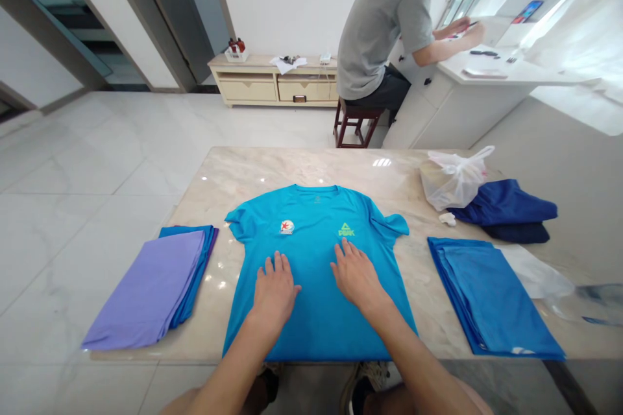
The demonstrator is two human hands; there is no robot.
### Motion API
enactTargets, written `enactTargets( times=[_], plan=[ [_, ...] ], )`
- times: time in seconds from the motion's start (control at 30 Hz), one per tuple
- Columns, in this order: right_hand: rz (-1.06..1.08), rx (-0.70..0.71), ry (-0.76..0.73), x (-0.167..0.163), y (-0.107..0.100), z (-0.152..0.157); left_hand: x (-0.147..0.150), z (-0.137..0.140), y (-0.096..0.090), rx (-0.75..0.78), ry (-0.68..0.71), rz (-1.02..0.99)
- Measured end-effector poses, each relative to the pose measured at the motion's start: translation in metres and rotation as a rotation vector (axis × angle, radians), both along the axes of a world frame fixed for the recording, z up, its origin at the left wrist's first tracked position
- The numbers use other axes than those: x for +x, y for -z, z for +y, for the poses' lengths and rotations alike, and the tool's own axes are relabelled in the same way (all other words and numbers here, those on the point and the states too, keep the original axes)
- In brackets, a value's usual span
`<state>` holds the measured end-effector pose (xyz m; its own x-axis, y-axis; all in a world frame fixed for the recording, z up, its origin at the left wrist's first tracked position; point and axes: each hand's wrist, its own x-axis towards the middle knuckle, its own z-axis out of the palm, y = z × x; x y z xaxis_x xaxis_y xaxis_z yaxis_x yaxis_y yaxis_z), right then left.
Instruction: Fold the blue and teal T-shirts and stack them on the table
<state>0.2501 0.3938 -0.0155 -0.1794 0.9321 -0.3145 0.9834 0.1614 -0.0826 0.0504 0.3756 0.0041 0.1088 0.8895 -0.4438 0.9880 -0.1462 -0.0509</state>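
A bright blue T-shirt (311, 311) is spread front side up on the marble-look table (389, 172), its collar at the far side and its hem at the near edge. Both short sleeves reach outward. A round badge (287, 227) and a green logo (346, 230) mark the chest. My left hand (276, 285) rests flat on the shirt below the badge, fingers stretched out. Just under the green logo, my right hand (357, 271) also lies flat with its fingers apart. Neither hand grips the cloth.
Folded purple cloth (150, 292) lies over blue cloth at the left. Folded blue clothing (496, 298) is at the right, near a clear plastic bottle (588, 303). Behind it sit a white plastic bag (455, 178) and dark blue cloth (506, 201). A person (384, 26) sits at a white desk beyond.
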Motion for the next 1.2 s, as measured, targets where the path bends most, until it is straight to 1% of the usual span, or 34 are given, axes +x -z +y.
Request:
enactTargets(
  times=[0.17,0.33,0.43,0.53,0.63,0.83,1.0,1.2],
  plan=[
    [-0.029,-0.035,0.045,0.003,-0.002,-0.001,0.019,-0.007,0.01,0.024,-0.018,0.072],
    [-0.135,-0.052,0.105,0.014,0.001,-0.004,0.01,-0.013,0.018,0.074,-0.015,0.102],
    [-0.122,-0.041,0.135,0.028,0.009,-0.005,0.005,-0.011,0.02,0.091,-0.042,0.122],
    [-0.097,-0.051,0.156,0.04,0.016,-0.004,0.005,-0.007,0.021,0.105,-0.058,0.115],
    [-0.116,-0.084,0.166,0.046,0.018,-0.003,0.004,-0.002,0.021,0.109,-0.074,0.099],
    [-0.142,-0.074,0.164,0.042,0.016,0.0,0.002,0.002,0.023,0.07,-0.098,0.117],
    [-0.184,-0.08,0.15,0.04,0.018,-0.002,0.007,0.0,0.017,0.03,-0.09,0.164],
    [-0.19,-0.046,0.102,0.046,0.019,-0.007,0.006,-0.002,0.013,-0.024,-0.1,0.138]
  ],
)
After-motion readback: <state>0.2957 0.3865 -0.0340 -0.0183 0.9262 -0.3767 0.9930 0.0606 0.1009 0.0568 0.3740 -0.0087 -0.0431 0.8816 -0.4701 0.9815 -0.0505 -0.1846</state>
